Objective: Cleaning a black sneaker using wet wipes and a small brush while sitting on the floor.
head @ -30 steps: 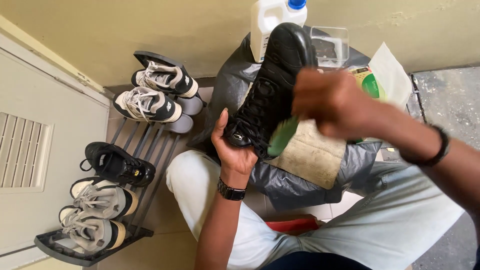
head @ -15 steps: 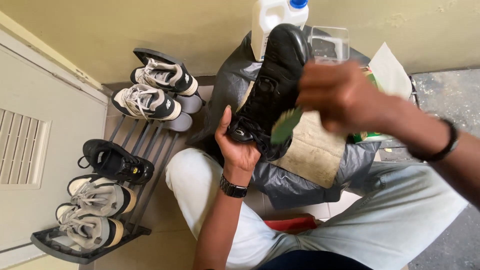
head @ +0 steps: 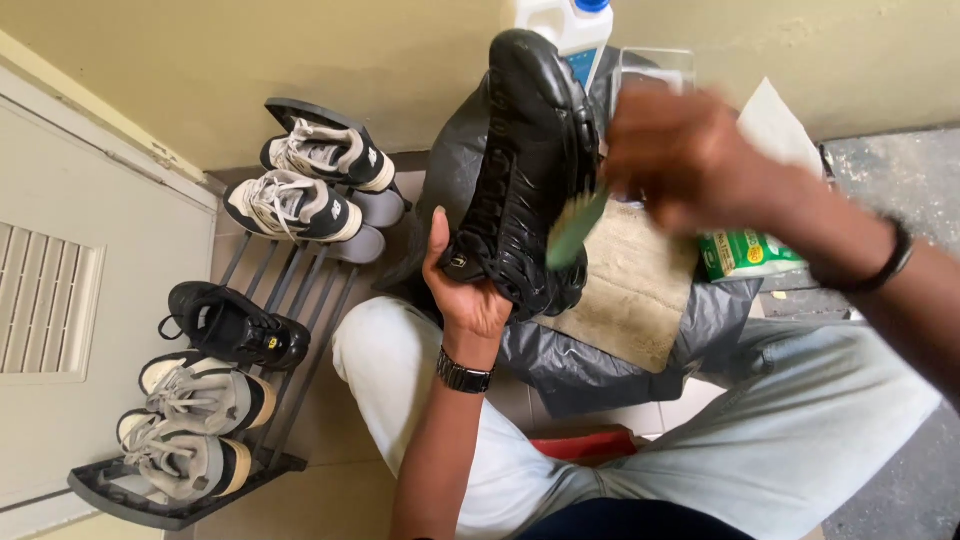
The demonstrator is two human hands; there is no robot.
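The left hand point(head: 470, 290) has its grip closed under the heel end of a black shoe point(head: 530, 170), holding it upright with the toe pointing away — raised over a black plastic sheet point(head: 600, 350) spread across the person's lap. Just right of the shoe, the blurred right hand point(head: 690, 160) is closed on a green brush point(head: 575, 230) whose tip touches the shoe's side. A beige cloth point(head: 635, 290) lies below the shoe on the sheet. Behind the shoe stands a white jug point(head: 565, 25); well left of it, a shoe rack point(head: 250, 400) carries several sneakers.

Head-worn camera — looking steeply down.
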